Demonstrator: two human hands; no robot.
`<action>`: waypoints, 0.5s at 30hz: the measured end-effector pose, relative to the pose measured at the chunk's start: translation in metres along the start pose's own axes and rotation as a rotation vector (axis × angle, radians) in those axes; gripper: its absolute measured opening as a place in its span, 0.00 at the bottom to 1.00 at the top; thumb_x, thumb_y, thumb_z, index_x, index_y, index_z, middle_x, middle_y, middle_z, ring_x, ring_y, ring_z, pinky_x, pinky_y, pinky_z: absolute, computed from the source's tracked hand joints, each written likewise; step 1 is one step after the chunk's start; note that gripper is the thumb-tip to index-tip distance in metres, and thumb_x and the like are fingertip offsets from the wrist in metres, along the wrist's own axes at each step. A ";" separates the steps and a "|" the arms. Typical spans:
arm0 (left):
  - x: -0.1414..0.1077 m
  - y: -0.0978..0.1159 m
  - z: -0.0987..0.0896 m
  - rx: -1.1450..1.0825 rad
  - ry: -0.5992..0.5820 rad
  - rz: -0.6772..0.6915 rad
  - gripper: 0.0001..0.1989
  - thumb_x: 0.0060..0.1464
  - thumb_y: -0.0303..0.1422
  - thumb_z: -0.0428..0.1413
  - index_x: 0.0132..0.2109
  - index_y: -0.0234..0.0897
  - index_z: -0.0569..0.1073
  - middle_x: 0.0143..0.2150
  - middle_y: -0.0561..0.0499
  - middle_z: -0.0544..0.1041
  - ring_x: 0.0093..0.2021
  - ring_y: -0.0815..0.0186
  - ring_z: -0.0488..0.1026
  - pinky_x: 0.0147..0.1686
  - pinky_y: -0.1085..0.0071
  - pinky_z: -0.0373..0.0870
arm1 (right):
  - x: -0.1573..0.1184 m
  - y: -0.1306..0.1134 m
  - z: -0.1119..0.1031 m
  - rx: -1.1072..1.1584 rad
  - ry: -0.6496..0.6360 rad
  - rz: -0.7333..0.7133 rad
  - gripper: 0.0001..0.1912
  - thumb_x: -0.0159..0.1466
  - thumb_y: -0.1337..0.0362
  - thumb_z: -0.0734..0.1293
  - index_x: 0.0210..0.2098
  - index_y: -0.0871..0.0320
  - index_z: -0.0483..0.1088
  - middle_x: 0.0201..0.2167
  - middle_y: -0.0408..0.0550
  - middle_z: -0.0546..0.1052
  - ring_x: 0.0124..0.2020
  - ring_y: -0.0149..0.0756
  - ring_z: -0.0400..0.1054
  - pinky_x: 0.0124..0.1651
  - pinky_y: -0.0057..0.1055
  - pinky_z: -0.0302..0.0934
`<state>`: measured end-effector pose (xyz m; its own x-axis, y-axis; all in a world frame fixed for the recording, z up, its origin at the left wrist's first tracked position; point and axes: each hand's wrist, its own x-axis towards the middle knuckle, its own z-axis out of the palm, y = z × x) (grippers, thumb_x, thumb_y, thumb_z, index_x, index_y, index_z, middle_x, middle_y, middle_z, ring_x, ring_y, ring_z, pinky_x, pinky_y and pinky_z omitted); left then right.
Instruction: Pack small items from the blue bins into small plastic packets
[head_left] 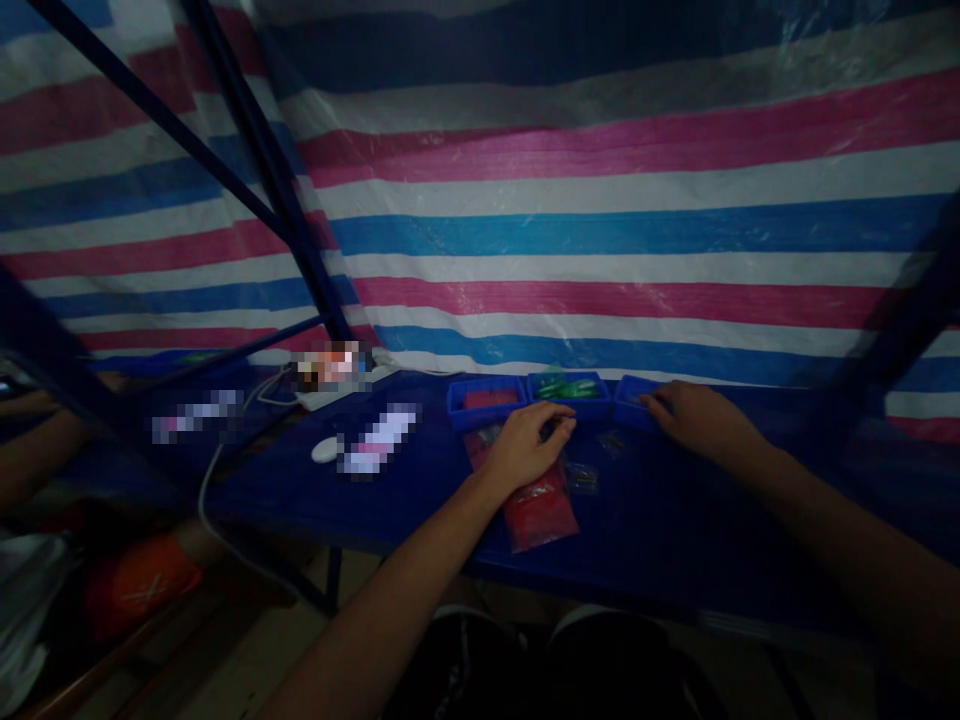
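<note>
My left hand (525, 442) rests over a stack of red plastic bags (541, 515), its fingers curled and the thumb close to the fingertips. Whatever lies between them, if anything, is too dark to make out. At the right-hand blue bin (627, 408), my right hand (694, 415) has its thumb and fingers pinched together at the rim. The pinch hides what it may hold. Two small clear packets, a nearer packet (583, 479) and a farther packet (612, 442), lie on the table between my hands, with small dark pieces inside.
A blue bin (487, 416) with red contents and a blue bin (568, 408) with green packets stand along the back. Left are a white round object (327, 450), a blurred phone-like object (380, 440) and a cable (212, 470). Another person's arm (52, 445) is at far left.
</note>
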<state>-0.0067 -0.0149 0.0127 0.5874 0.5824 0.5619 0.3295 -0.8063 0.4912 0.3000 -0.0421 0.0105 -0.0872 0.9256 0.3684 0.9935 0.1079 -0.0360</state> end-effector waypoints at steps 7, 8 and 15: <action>0.000 0.000 0.001 0.016 -0.001 0.016 0.13 0.69 0.37 0.52 0.52 0.38 0.77 0.46 0.47 0.81 0.45 0.63 0.78 0.45 0.64 0.75 | -0.005 -0.020 -0.010 0.051 0.061 -0.034 0.25 0.75 0.53 0.52 0.40 0.58 0.76 0.37 0.57 0.81 0.38 0.49 0.76 0.45 0.43 0.67; 0.000 0.000 0.001 0.034 0.002 0.019 0.13 0.69 0.37 0.51 0.52 0.38 0.77 0.47 0.47 0.81 0.46 0.63 0.78 0.46 0.64 0.75 | -0.006 -0.027 -0.012 0.092 0.106 -0.079 0.23 0.75 0.53 0.53 0.43 0.58 0.76 0.40 0.58 0.81 0.42 0.50 0.76 0.48 0.44 0.67; -0.002 -0.002 -0.001 0.247 0.071 -0.052 0.16 0.71 0.36 0.46 0.49 0.37 0.77 0.48 0.45 0.81 0.49 0.60 0.77 0.53 0.61 0.72 | -0.024 -0.083 -0.015 0.446 0.041 -0.561 0.21 0.68 0.52 0.68 0.57 0.54 0.72 0.58 0.54 0.76 0.66 0.50 0.62 0.67 0.51 0.58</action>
<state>-0.0090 -0.0144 0.0109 0.5146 0.6223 0.5899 0.5332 -0.7710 0.3483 0.2204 -0.0792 0.0187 -0.5645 0.6736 0.4771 0.6743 0.7097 -0.2042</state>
